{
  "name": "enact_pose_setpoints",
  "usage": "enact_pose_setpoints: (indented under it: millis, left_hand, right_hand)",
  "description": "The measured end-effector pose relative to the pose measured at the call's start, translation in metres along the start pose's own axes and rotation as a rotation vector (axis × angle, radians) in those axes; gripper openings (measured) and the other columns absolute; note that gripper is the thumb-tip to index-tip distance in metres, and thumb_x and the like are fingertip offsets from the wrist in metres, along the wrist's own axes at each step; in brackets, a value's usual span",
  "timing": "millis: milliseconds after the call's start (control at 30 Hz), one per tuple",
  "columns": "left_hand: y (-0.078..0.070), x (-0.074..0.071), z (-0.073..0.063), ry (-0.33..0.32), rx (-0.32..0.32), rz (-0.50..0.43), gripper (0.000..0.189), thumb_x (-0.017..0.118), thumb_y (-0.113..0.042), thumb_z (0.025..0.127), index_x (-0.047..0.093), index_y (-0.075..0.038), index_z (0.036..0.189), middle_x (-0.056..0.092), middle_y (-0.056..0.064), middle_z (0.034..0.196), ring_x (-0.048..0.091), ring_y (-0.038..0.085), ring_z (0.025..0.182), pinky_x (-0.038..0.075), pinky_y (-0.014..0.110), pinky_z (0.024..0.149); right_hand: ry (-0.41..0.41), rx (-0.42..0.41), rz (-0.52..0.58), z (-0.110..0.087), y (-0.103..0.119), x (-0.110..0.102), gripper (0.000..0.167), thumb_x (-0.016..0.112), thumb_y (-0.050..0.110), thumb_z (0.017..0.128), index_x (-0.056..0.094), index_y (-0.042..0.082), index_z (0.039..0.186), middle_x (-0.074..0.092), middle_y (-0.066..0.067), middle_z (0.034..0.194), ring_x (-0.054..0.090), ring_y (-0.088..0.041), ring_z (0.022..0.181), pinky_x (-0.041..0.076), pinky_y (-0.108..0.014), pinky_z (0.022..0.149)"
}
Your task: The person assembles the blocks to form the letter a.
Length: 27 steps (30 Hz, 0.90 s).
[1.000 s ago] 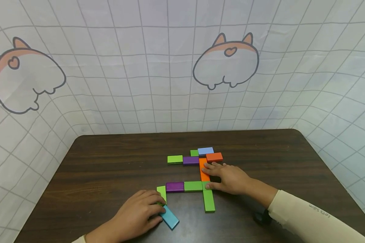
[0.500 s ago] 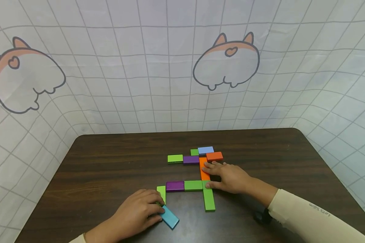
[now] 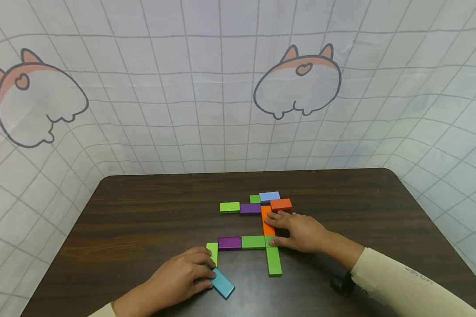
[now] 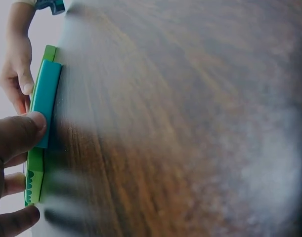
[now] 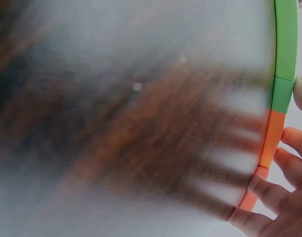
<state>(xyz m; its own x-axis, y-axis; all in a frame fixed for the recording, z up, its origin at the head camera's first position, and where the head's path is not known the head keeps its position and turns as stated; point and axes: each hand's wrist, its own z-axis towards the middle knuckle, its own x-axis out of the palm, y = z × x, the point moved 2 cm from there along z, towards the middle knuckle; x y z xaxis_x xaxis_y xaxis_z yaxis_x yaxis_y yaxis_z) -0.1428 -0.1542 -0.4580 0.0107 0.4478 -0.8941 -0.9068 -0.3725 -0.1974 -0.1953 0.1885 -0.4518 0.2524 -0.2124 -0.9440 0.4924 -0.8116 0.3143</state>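
My left hand (image 3: 182, 275) lies at the lower left of a flat layout of coloured blocks. Its thumb and forefinger touch the left edge of a slanted blue block (image 3: 223, 284), with the other fingertips at a lime block (image 3: 212, 254). In the left wrist view the thumb presses the blue block (image 4: 47, 96). My right hand (image 3: 303, 233) has its fingers spread along the right side of the layout, fingertips on the upright orange block (image 3: 266, 220) and thumb at a green block (image 3: 273, 262). In the right wrist view its fingertips line the orange block (image 5: 272, 140) and a red-orange block (image 5: 253, 190).
A purple block (image 3: 229, 243) and a green block (image 3: 253, 242) link both sides. Farther back lie a lime block (image 3: 229, 207), a purple block (image 3: 250, 209), a light blue block (image 3: 269, 197) and a red-orange block (image 3: 280, 204). A grid-patterned curtain (image 3: 182, 110) encloses the dark wooden table (image 3: 143, 211).
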Motion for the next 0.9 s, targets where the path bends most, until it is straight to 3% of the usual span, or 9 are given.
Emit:
enact_pose_setpoints:
  millis: [333, 467, 633, 767, 900]
  left_hand:
    - [0.002, 0.0, 0.001, 0.045, -0.021, -0.016, 0.016, 0.089, -0.026, 0.08, 0.082, -0.017, 0.092, 0.069, -0.008, 0.106, 0.063, 0.019, 0.114, 0.054, 0.033, 0.095]
    - [0.001, 0.0, 0.003, 0.058, -0.031, -0.016, 0.016, 0.089, -0.028, 0.08, 0.082, -0.018, 0.091, 0.069, -0.008, 0.105, 0.063, 0.018, 0.114, 0.054, 0.033, 0.095]
    - [0.001, 0.0, 0.003, 0.067, -0.037, -0.024, 0.016, 0.089, -0.027, 0.081, 0.082, -0.018, 0.092, 0.069, -0.008, 0.106, 0.063, 0.019, 0.115, 0.053, 0.034, 0.096]
    - [0.001, 0.0, 0.002, 0.062, -0.03, -0.037, 0.016, 0.089, -0.026, 0.081, 0.082, -0.017, 0.092, 0.069, -0.007, 0.106, 0.062, 0.02, 0.115, 0.053, 0.035, 0.096]
    - [0.001, 0.001, 0.001, 0.05, -0.023, -0.049, 0.016, 0.089, -0.024, 0.081, 0.081, -0.016, 0.092, 0.069, -0.007, 0.106, 0.062, 0.021, 0.115, 0.053, 0.035, 0.096]
  right_hand:
    - [-0.031, 0.048, 0.057, 0.0, -0.002, -0.006, 0.076, 0.06, 0.063, 0.095, 0.048, 0.018, 0.155, 0.047, -0.002, 0.156, 0.049, -0.031, 0.139, 0.042, -0.059, 0.106]
    - [-0.153, 0.082, 0.086, -0.002, -0.006, -0.012, 0.065, 0.064, 0.052, 0.098, 0.054, 0.014, 0.151, 0.06, -0.005, 0.144, 0.061, -0.028, 0.126, 0.049, -0.052, 0.101]
    - [-0.303, 0.14, 0.023, 0.0, -0.021, -0.025, 0.049, 0.071, 0.038, 0.098, 0.066, 0.009, 0.137, 0.072, -0.006, 0.119, 0.069, -0.024, 0.101, 0.056, -0.05, 0.089]
    - [-0.303, 0.158, -0.035, 0.004, -0.036, -0.031, 0.048, 0.075, 0.033, 0.095, 0.066, 0.008, 0.135, 0.069, -0.009, 0.12, 0.065, -0.027, 0.105, 0.055, -0.051, 0.091]
    - [-0.253, 0.167, -0.048, 0.008, -0.047, -0.031, 0.052, 0.075, 0.033, 0.095, 0.063, 0.009, 0.139, 0.063, -0.012, 0.129, 0.059, -0.032, 0.118, 0.051, -0.053, 0.097]
